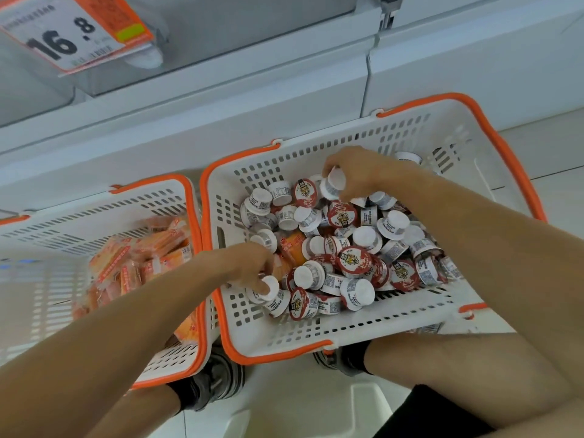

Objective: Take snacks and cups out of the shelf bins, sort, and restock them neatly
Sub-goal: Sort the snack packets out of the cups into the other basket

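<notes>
Risk, as judged: the small cups [344,245] lie heaped loose and at all angles in the right basket [410,314], some on their sides near the front wall. Pulling one from the pile could shift its neighbours and send them rolling, or tip one over the rim onto the floor. A few orange snack packets [292,245] are mixed in under the cups; lifting cups by the handful could drag a packet along and spoil the sort. The foil lids could dent if squeezed.

Left hand [249,267]: its grip is closed, fingers curled round a white cup [268,287] at the near left corner of the right basket.

Right hand [354,172]: its grip is likewise closed on a white cup [333,183] at the far side of the pile.

The left basket [177,361] holds orange snack packets [151,257] only, so far as visible. Both baskets sit on the floor before the shelf [221,99].
</notes>
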The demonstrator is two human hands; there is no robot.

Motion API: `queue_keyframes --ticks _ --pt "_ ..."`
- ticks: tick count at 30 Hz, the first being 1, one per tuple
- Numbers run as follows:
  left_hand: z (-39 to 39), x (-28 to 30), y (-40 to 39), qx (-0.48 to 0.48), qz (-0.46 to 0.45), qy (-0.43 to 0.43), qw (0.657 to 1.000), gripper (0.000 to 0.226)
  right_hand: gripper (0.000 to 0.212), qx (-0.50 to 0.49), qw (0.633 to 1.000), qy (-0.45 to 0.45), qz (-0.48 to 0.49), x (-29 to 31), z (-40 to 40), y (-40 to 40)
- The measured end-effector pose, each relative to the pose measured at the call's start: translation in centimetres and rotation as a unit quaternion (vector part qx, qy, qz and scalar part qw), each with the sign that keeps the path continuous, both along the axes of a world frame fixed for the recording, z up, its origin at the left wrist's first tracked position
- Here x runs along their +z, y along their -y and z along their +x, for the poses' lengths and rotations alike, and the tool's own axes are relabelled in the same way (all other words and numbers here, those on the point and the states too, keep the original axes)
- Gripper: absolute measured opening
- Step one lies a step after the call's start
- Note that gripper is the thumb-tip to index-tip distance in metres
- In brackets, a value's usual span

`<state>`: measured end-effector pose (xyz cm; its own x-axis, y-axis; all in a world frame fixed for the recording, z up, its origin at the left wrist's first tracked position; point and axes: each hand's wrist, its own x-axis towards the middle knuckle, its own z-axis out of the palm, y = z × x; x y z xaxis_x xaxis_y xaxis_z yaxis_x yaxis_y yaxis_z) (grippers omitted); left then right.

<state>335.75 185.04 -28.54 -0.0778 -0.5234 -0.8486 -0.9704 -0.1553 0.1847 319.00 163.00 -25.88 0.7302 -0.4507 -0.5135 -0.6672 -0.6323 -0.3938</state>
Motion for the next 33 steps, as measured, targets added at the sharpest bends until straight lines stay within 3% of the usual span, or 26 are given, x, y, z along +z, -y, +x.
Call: queue_keyframes --ticks 3,5,6,9,11,13,14,17,19,20,22,24,26,28,31,33 --pt "-0.3 1.0 -0.6 0.055 -0.031 -0.044 0.997 0.034 0.07 0.0 0.995 -0.034 -0.097 -0.3 -1.2 0.4" --pt "0.0 1.9 -0.7 0.139 -0.097 -0.075 0.983 0.036 0.057 0.005 0.994 0.038 -0.106 -0.2 -1.2 -0.7" --pt "0.3 2.4 -0.6 0.209 -0.136 -0.095 0.964 0.038 0.053 0.006 0.995 0.083 -0.064 -0.1 -1.0 -1.4" --pt "0.5 3.7 0.4 0.451 -0.204 -0.209 0.843 0.042 0.075 0.006 0.983 0.101 0.156 0.8 0.0 -4.4" --pt "-0.5 3.9 1.2 0.542 -0.221 -0.288 0.758 0.039 0.079 -0.027 0.964 0.117 0.235 0.5 0.4 -6.3" --pt "-1.5 3.5 1.9 0.555 -0.231 -0.316 0.733 0.034 0.065 -0.095 0.946 0.161 0.267 -0.3 0.3 -6.5" --pt "-1.7 3.1 2.1 0.534 -0.243 -0.301 0.752 0.032 0.061 -0.112 0.946 0.159 0.259 -0.3 0.0 -6.0" --pt "-0.6 0.0 2.1 0.338 -0.272 -0.14 0.89 0.031 0.069 -0.056 0.987 0.053 0.138 0.1 -1.6 -3.1" --pt "0.4 -2.5 1.9 0.186 -0.215 -0.048 0.958 0.036 0.081 -0.02 0.999 -0.019 0.038 0.2 -2.6 -1.7" --pt "0.7 -3.3 1.9 0.131 -0.179 -0.02 0.975 0.042 0.085 -0.019 0.999 -0.033 -0.009 0.2 -2.8 -1.4" --pt "1.0 -3.8 2.2 0.078 -0.138 0.001 0.987 0.054 0.075 -0.037 0.995 -0.008 -0.096 0.5 -2.2 -1.3" --pt "1.0 -3.5 3.0 0.065 -0.116 0.001 0.991 0.068 0.053 -0.035 0.988 0.084 -0.121 0.7 -0.7 -2.0" --pt "1.0 -3.3 3.7 0.06 -0.084 0.012 0.995 0.085 0.04 0.005 0.988 0.144 -0.06 0.6 1.0 -3.6" --pt "0.8 -3.4 3.9 0.062 -0.054 0.028 0.996 0.098 0.036 0.072 0.987 0.14 0.024 -0.7 2.0 -5.7" --pt "1.0 -3.1 4.0 0.077 -0.062 0.027 0.995 0.088 0.039 0.139 0.985 0.066 0.075 -4.4 2.4 -7.5" --pt "1.6 -1.7 3.9 0.132 -0.108 0.004 0.985 0.072 0.046 0.127 0.985 0.052 0.105 -5.8 2.4 -7.3"
